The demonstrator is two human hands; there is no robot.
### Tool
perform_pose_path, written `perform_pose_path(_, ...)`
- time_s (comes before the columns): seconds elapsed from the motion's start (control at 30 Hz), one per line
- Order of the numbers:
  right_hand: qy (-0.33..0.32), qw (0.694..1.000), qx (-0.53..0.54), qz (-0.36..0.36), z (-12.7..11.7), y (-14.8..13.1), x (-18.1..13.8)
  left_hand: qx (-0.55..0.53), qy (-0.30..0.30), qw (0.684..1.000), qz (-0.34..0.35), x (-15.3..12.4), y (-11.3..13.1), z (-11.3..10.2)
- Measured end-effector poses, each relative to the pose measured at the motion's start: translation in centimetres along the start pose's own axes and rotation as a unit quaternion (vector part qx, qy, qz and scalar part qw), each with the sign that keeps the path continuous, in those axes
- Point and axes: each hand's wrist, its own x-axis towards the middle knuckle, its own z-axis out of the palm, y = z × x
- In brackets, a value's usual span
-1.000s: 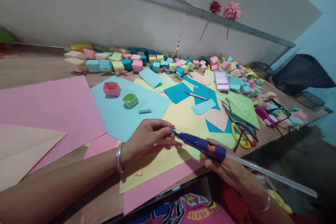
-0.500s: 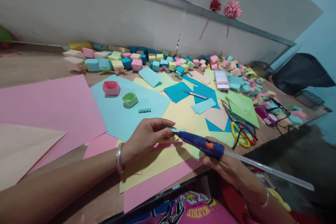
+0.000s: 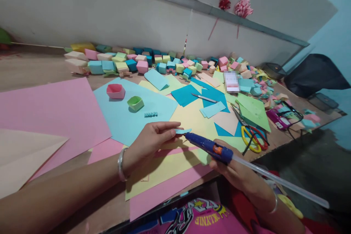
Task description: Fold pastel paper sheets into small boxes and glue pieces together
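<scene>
Between the thumb and fingers of my left hand [image 3: 155, 139] is a small light-blue paper strip [image 3: 182, 131], its free end pointing right. My right hand [image 3: 241, 170] grips a blue hot glue gun [image 3: 208, 147] with an orange part on its side. A long translucent glue stick [image 3: 279, 180] sticks out of the gun's back. The nozzle is right by the strip; whether it touches cannot be made out. Beyond my left hand, a crimped blue paper piece [image 3: 151, 114], a green paper box [image 3: 135, 103] and a pink paper box [image 3: 115, 91] rest on a light-blue sheet [image 3: 109, 117].
Yellow-and-red-handled scissors [image 3: 253, 139] lie at the right, near a purple device [image 3: 278, 119] with a cable. A craft knife [image 3: 204, 97] lies on blue paper. Many small paper boxes [image 3: 142, 66] line the wall. A pink sheet [image 3: 55, 113] covers the left.
The light-blue strip has turned in my left fingers and shows more of its face. The glue gun has shifted slightly left, its nozzle still close to the strip.
</scene>
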Motion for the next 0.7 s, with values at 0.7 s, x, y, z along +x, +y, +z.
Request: perform_pose_path(0.7,0.087,0.995,-0.034,-0.040,0.42,-0.18,-0.14,-0.051,0.002,0.998,0.022,0.26,-0.05,-0.27)
